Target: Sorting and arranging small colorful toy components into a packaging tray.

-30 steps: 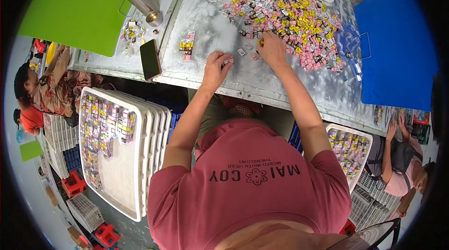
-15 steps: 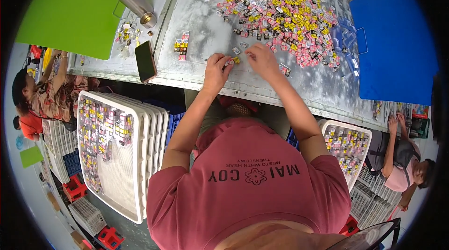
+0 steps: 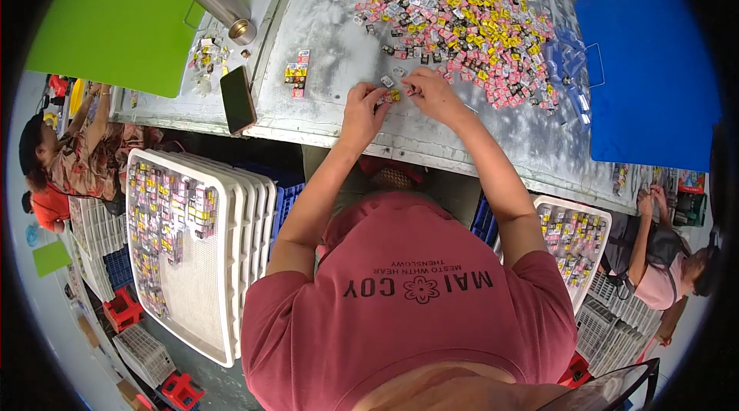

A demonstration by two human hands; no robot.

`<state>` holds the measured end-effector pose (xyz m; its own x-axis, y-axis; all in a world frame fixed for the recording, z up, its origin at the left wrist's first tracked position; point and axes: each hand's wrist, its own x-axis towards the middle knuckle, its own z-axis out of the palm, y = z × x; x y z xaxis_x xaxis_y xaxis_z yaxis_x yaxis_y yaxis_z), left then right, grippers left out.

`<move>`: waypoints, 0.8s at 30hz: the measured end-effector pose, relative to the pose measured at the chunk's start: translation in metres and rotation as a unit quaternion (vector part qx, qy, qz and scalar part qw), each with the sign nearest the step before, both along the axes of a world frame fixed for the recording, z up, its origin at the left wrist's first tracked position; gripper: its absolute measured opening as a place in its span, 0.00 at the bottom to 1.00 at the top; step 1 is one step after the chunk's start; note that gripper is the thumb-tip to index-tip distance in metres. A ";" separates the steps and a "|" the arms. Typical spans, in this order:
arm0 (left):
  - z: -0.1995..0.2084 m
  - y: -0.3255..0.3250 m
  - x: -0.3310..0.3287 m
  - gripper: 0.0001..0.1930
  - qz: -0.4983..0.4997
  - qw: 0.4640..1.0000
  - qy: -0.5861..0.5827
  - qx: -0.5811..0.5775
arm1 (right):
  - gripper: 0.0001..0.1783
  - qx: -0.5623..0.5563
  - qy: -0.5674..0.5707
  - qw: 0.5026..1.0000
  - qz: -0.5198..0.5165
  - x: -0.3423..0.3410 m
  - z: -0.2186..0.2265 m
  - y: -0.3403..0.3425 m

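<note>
My left hand (image 3: 366,112) is closed at the table's near side, thumb and fingers pinching a short row of tiny boxes (image 3: 393,95) with yellow and pink faces. Just to its right, my right hand (image 3: 435,97) pinches a small dark-looking piece whose kind is hard to make out. The fingertips of both hands almost meet. Two loose grey-white tiny boxes (image 3: 387,81) lie just beyond them. Further left stands a neat block of pink, yellow and black tiny boxes (image 3: 297,74). A large spread heap of similar boxes (image 3: 469,26) covers the table's far right.
A phone (image 3: 238,100) and a steel flask (image 3: 215,1) lie to the left. Clear blue-tinted packs (image 3: 570,68) border the heap beside a blue board (image 3: 654,65). Stacked white trays (image 3: 204,288) stand below left, another tray (image 3: 596,257) below right. Co-workers sit at both sides.
My left hand has shifted slightly right with its boxes, closing the gap to my right hand. The clear-looking piece by my right wrist no longer shows plainly.
</note>
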<state>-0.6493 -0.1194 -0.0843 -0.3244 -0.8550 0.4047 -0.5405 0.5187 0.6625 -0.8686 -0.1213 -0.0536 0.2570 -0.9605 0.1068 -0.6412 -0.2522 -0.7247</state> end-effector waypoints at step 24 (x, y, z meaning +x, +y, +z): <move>0.002 -0.017 -0.010 0.19 -0.074 0.997 -0.025 0.027 | 0.18 -0.012 0.050 0.999 0.002 -0.023 0.021 0.012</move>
